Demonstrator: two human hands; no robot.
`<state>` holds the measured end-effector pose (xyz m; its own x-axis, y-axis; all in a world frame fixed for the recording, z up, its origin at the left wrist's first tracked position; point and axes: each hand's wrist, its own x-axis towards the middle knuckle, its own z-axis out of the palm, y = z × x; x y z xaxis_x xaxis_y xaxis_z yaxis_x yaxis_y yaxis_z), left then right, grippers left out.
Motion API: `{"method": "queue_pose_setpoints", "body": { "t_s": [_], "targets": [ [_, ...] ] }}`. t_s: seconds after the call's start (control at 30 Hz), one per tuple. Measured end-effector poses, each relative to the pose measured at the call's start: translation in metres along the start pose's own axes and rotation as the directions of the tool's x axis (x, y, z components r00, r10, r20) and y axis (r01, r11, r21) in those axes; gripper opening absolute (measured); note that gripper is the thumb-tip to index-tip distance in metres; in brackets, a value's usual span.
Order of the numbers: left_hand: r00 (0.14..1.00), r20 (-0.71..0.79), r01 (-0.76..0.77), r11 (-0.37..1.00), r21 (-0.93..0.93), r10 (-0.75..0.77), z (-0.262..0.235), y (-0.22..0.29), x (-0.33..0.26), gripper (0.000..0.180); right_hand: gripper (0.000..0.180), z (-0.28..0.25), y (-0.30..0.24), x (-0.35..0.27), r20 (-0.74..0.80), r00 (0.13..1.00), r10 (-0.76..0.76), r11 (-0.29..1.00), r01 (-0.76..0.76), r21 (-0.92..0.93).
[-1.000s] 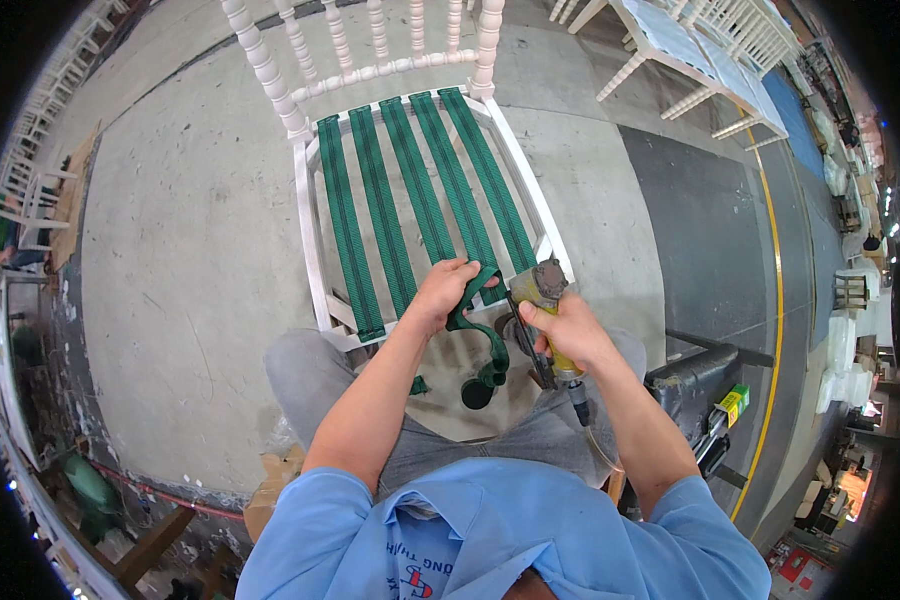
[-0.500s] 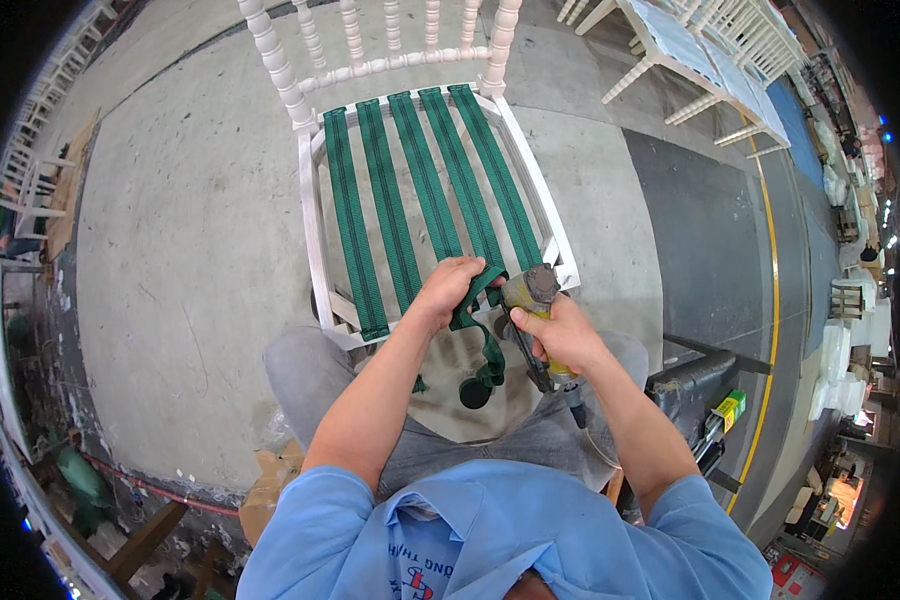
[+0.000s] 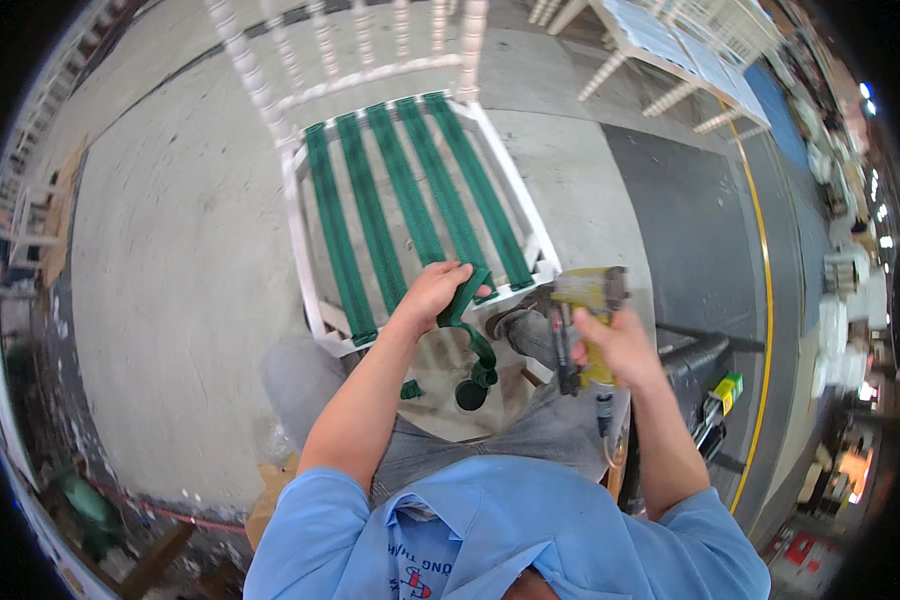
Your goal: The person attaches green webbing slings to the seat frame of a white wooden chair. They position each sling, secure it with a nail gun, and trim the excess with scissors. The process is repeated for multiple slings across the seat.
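Note:
A white wooden chair [image 3: 300, 235] with turned back spindles stands before me, several green webbing straps [image 3: 406, 180] running from back to front across its open seat frame. My left hand [image 3: 430, 298] is closed on the loose green webbing [image 3: 460, 305] at the front rail. From there the webbing hangs in a twist down to a dark roll [image 3: 471, 395] between my legs. Off to the right of the seat, my right hand [image 3: 615, 348] grips a yellow and black pneumatic staple gun [image 3: 592, 288], slightly blurred. A hose fitting points down from its handle, and the tool is apart from the chair.
Beside my right leg stands a black padded support [image 3: 685, 365] with a green and yellow box [image 3: 727, 392] next to it. More white chairs [image 3: 660, 60] stand at the far right. A small green scrap [image 3: 411, 389] shows below the seat. Cardboard [image 3: 270, 490] lies by my left hip.
My right hand has carried the staple gun away from the front rail to the right. The left hand keeps hold of the webbing. The chair appears slightly further left in view.

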<state>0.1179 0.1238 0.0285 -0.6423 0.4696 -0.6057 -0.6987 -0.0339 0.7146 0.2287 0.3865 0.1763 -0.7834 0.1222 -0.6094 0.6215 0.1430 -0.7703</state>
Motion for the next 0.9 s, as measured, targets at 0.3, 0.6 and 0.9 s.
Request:
{"method": "queue_pose_setpoints", "body": {
  "t_s": [0.3, 0.6, 0.9],
  "targets": [
    [0.919, 0.101, -0.28, 0.45, 0.848, 0.381, 0.019, -0.029, -0.016, 0.056, 0.047, -0.204, 0.077, -0.127, -0.659, 0.739, 0.139, 0.975, 0.014, 0.22],
    [0.912, 0.032, -0.218, 0.418, 0.882, 0.408, 0.038, -0.041, -0.029, 0.062, 0.049, -0.269, 0.266, -0.121, -0.346, 0.862, 0.369, 0.603, 0.061, 0.796],
    [0.891, 0.004, -0.176, 0.337, 0.925, 0.454, 0.056, -0.047, -0.03, 0.063, 0.049, -0.306, 0.293, -0.173, -0.608, 0.624, 0.491, 0.837, -0.144, 0.527]
  ]
}}
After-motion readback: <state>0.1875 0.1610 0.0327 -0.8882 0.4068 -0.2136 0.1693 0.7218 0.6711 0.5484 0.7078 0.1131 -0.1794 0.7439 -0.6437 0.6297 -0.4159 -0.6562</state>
